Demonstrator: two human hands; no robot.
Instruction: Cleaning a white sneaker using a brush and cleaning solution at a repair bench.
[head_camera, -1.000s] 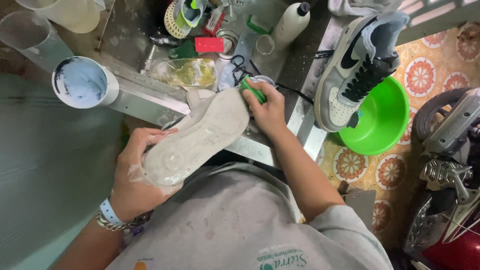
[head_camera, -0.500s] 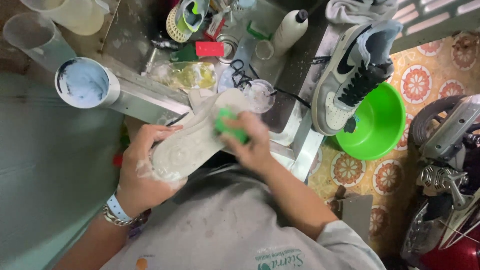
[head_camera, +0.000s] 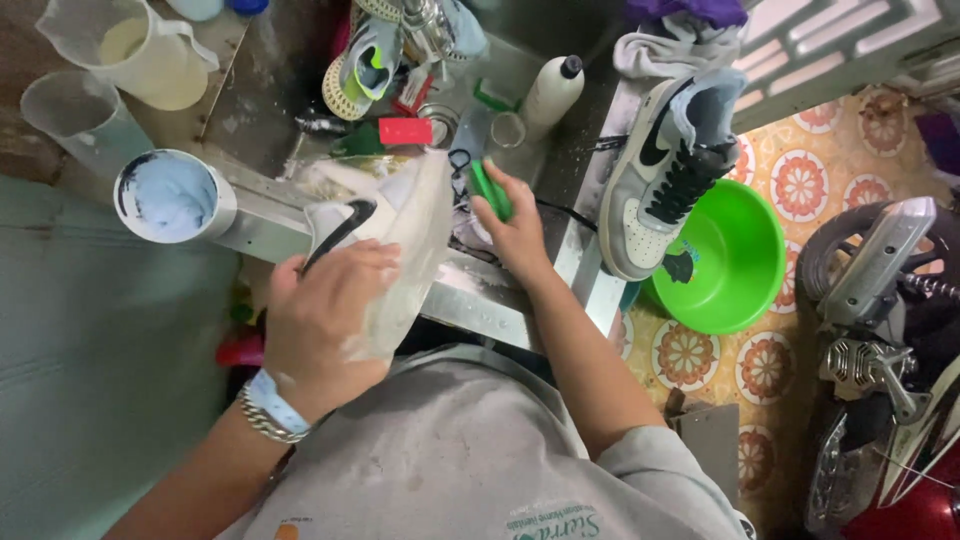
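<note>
Here, the left hand (head_camera: 325, 320) gripped a wet, soapy white shoe (head_camera: 385, 250) tipped on its side, its black swoosh showing, above the near edge of the sink (head_camera: 500, 300). Just right of it, the right hand (head_camera: 515, 230) was curled around a green brush (head_camera: 490, 190).

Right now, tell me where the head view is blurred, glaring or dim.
Head view: the left hand and the soapy shoe it holds are smeared by motion; the right hand with the green brush is somewhat sharper. Daylight washes out the grille at top right; the sink area is dimmer, and straight edges bow near the frame borders.
</note>
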